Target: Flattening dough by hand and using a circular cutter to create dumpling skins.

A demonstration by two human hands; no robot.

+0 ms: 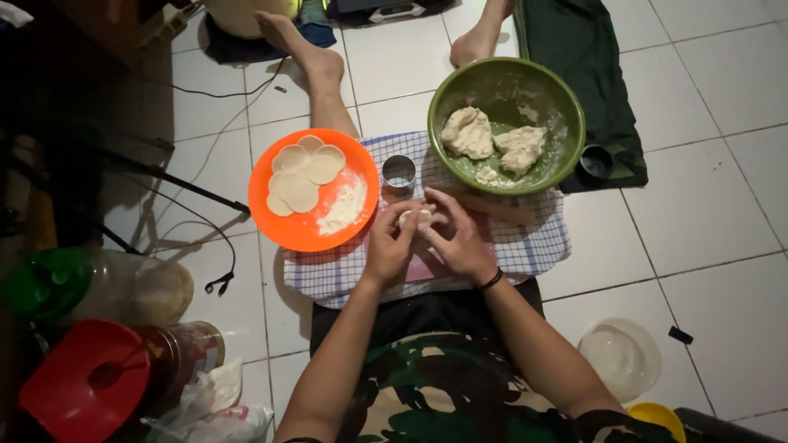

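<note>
Down on the white tiled floor (714,213), a person sits with a blue and white checked cloth (525,242) spread over the lap. Both hands meet near the middle of the cloth. The left hand (391,246) and the right hand (460,238) curl around a small pale lump of dough (414,217), with the fingers closed on it from both sides, so only the top of the lump shows. A black band sits on the right wrist. Just past the hands, near the far edge of the cloth, stands a small round metal cutter ring (399,172). At the far left corner of the cloth rests a round orange plastic plate (279,215). It carries a few flat round dough discs (300,174) and a little heap of white flour (345,209). At the far right corner sits a big green plastic bowl (566,115) with two large lumps of dough (492,139) in it. A wooden rolling pin (501,212) lies just under the bowl, partly hidden by the right hand. Off the cloth, by the near left side of the floor, are a red lid (82,385) and some jars.
</note>
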